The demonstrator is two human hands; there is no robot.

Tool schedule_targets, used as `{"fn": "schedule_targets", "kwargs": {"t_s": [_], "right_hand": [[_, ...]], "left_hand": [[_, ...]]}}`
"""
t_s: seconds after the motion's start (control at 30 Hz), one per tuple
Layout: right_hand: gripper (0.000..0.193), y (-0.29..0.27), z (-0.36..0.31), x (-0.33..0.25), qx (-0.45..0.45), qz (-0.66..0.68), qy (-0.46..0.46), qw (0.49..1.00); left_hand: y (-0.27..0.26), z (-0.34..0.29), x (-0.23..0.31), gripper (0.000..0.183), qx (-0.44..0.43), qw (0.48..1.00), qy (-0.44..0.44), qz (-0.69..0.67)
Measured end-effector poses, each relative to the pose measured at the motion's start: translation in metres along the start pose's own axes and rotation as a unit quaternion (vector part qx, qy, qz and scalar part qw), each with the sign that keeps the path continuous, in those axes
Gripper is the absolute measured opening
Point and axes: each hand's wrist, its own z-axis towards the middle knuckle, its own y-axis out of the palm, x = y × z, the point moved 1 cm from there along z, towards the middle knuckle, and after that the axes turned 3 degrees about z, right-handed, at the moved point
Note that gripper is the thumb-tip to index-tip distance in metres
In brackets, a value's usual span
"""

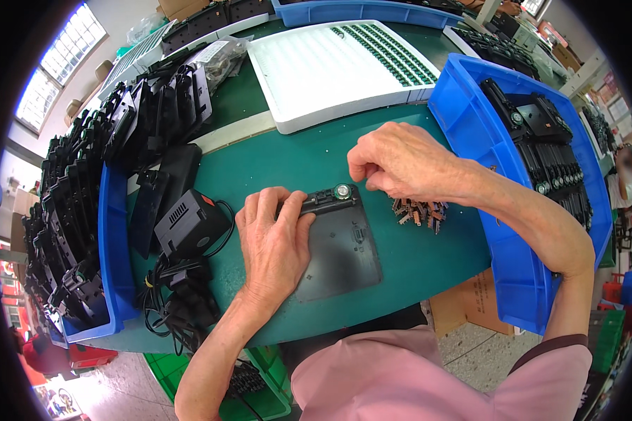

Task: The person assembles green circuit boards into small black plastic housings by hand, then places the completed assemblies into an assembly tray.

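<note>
A flat black plastic panel (340, 256) lies on the green tabletop in front of me. Along its far edge runs a raised black housing, with a round silver part (342, 191) on a small green circuit board at the right end. My left hand (275, 242) is closed over the left end of this housing and holds the panel down. Just right of the round part, my right hand (404, 163) hovers with its fingers curled into a pinch; whatever they hold is hidden. Beneath that hand sits a pile of small copper-coloured metal pieces (420, 212).
Blue bins hold many black parts at left (116, 266) and right (502, 238). A white foam tray (309, 77) with rows of small green boards stands beyond my hands. A black boxy device (189, 224) with cables lies left of my left hand.
</note>
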Motion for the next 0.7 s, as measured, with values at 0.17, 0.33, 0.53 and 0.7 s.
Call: {"fn": "schedule_targets", "kwargs": {"t_s": [0.17, 0.33, 0.53, 0.7], "right_hand": [[0.019, -0.005, -0.004, 0.000, -0.084, -0.042, 0.034, 0.995], [0.017, -0.002, -0.006, 0.003, -0.088, -0.101, 0.034, 0.990], [0.016, 0.004, -0.005, 0.005, -0.096, -0.154, 0.046, 0.982], [0.014, 0.011, -0.006, 0.008, -0.080, -0.174, 0.031, 0.981]], "left_hand": [[-0.002, 0.000, 0.000, 0.027, -0.005, 1.000, -0.011, 0.003], [-0.001, 0.000, -0.002, 0.025, 0.003, 1.000, -0.023, 0.006], [-0.002, 0.000, 0.000, 0.025, 0.000, 1.000, -0.024, 0.007], [-0.002, -0.001, -0.002, 0.026, 0.004, 1.000, -0.028, 0.004]]}}
